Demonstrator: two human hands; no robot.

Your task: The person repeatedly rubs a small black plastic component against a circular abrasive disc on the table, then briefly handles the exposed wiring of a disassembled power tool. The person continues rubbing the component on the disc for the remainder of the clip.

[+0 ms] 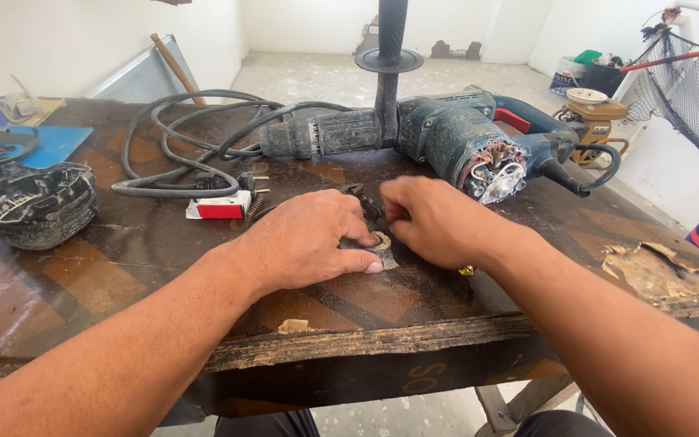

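Observation:
My left hand (311,241) rests palm-down on the worn wooden workbench (123,275), its thumb and fingers pinching a small round metal part (381,240). My right hand (434,220) is curled tight against it from the right, fingers closed on the same small part, which they mostly hide. Just beyond both hands lies a blue-grey rotary hammer drill (446,133) on its side, rear housing off, copper motor windings (495,170) exposed. Its black side handle (390,48) stands upright.
The drill's black power cable (180,137) coils at the back left, plug beside a small red-and-white box (220,208). A black plastic housing cover (30,202) sits at far left. The bench's right edge (657,267) is splintered. Buckets and netting stand at the right.

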